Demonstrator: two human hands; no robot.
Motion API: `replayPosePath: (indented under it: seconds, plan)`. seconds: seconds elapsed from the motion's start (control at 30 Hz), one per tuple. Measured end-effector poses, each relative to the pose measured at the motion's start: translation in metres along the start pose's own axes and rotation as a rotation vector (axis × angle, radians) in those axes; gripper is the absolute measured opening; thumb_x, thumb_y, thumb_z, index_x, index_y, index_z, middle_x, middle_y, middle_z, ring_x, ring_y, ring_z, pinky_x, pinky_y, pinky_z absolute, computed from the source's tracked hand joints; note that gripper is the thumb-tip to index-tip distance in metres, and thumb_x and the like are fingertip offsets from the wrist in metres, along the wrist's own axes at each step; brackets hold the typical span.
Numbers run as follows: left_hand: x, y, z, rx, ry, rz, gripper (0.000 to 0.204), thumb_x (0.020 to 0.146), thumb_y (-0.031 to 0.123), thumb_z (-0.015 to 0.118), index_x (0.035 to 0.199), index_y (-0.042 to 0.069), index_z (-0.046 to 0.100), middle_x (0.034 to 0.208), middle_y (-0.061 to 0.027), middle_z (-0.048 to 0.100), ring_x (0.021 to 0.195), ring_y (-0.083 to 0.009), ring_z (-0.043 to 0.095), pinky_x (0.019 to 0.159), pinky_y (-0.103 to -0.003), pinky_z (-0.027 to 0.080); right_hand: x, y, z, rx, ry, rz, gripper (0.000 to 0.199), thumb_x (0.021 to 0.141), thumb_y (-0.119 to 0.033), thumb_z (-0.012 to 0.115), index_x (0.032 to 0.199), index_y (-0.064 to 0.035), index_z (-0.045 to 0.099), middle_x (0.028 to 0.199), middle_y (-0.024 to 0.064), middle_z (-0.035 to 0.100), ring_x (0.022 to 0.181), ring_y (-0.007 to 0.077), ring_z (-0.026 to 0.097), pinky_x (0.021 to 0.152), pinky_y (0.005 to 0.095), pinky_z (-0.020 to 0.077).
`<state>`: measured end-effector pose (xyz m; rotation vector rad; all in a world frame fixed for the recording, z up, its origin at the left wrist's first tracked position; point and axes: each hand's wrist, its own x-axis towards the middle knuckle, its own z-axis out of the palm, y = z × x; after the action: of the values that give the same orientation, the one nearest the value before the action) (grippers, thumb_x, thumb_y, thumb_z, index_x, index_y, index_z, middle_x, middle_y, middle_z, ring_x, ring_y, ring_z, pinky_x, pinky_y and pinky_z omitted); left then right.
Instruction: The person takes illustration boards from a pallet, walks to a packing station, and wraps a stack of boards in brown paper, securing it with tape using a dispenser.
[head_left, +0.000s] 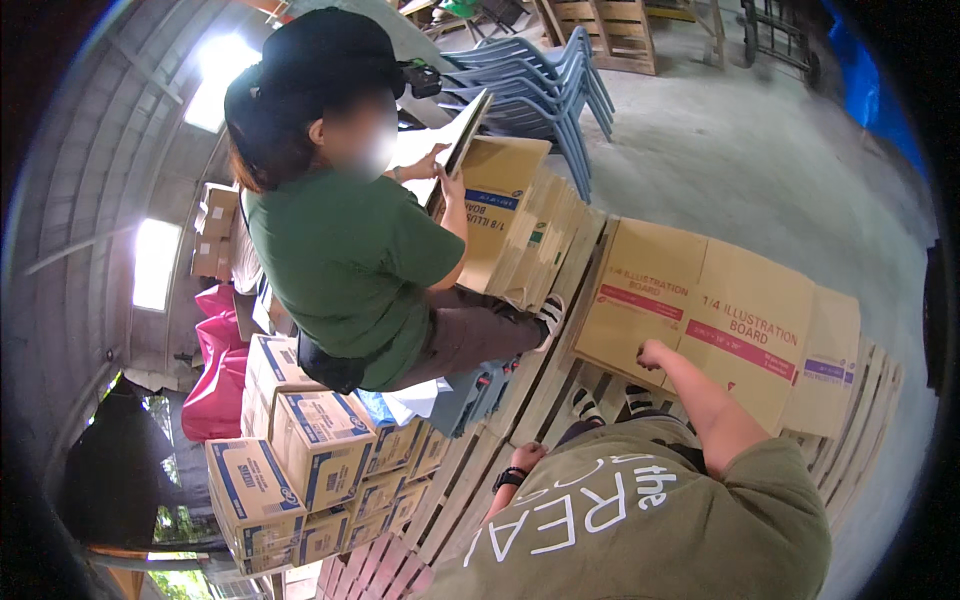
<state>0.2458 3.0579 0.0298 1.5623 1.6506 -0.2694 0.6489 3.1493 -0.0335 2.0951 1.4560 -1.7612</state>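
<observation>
A concrete-floored shed with stacked blue plastic chairs (540,70) at the far end frames a slatted wooden pallet (520,400) laid with flattened cardboard boxes. The right hand (651,353) is curled closed on the near edge of a large flattened box (700,320) lying toward the pallet's right edge. The left hand (527,456) rests loosely closed, holding nothing, near the pallet's near edge. Opposite, a seated person in a green shirt (345,260) grips another flattened box (500,210) at the far edge.

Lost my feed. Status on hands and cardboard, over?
Right hand touching flattened cardboard box edge, grip unclear. Left hand low by the wooden slats, holding nothing visible. Co-worker seated left.
</observation>
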Motion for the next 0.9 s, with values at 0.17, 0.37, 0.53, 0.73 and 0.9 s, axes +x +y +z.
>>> replayPosePath:
  seconds: [0.17, 0.37, 0.53, 0.73, 0.9]
  plan:
    - [-0.007, -0.018, 0.006, -0.057, 0.034, 0.033, 0.043, 0.074, 0.048, 0.057, 0.089, 0.008, 0.065, 0.083, -0.0129, 0.064, 0.081, -0.0249, 0.062, 0.072, -0.034, 0.047, 0.011, -0.017, 0.0, 0.009, -0.02, -0.015, 0.016, 0.072, -0.019, 0.06, 0.083, -0.0068, 0.063, 0.067, 0.0051, 0.063, 0.051, 0.0149, 0.058, 0.045, 0.0289, 0.0472]
    - [-0.02, -0.013, 0.005, -0.136, 0.075, 0.009, 0.044, 0.073, 0.046, 0.058, 0.086, 0.005, 0.065, 0.078, -0.0142, 0.064, 0.077, -0.0239, 0.062, 0.07, -0.033, 0.047, 0.026, -0.014, 0.014, 0.011, -0.038, -0.01, 0.018, 0.072, -0.017, 0.058, 0.086, -0.0076, 0.063, 0.069, 0.0046, 0.063, 0.054, 0.015, 0.059, 0.046, 0.0295, 0.0474]
    - [-0.026, -0.018, 0.005, -0.146, 0.104, -0.039, 0.042, 0.074, 0.045, 0.059, 0.08, 0.004, 0.066, 0.071, -0.011, 0.065, 0.07, -0.0215, 0.063, 0.065, -0.032, 0.048, 0.025, -0.015, 0.019, 0.057, -0.056, -0.041, 0.02, 0.073, -0.018, 0.057, 0.089, -0.0072, 0.063, 0.071, 0.0049, 0.063, 0.057, 0.0154, 0.06, 0.047, 0.0297, 0.0478]
    - [-0.036, 0.014, -0.006, -0.082, 0.133, -0.128, 0.041, 0.079, 0.041, 0.058, 0.073, 0.001, 0.065, 0.065, -0.0075, 0.064, 0.06, -0.0131, 0.062, 0.058, -0.027, 0.048, 0.003, -0.022, 0.003, 0.299, -0.007, -0.11, 0.019, 0.075, -0.018, 0.055, 0.088, -0.0065, 0.062, 0.071, 0.0052, 0.062, 0.056, 0.0147, 0.058, 0.047, 0.0286, 0.0466]
    - [-0.039, 0.018, -0.006, -0.272, 0.127, -0.093, 0.036, 0.08, 0.036, 0.059, 0.074, 0.001, 0.064, 0.065, -0.0057, 0.063, 0.059, -0.0121, 0.06, 0.054, -0.026, 0.047, -0.014, -0.062, -0.069, 1.297, 0.369, -0.224, 0.031, 0.081, -0.038, 0.051, 0.096, -0.011, 0.055, 0.085, 0.0029, 0.056, 0.073, 0.0174, 0.054, 0.062, 0.0322, 0.0431]
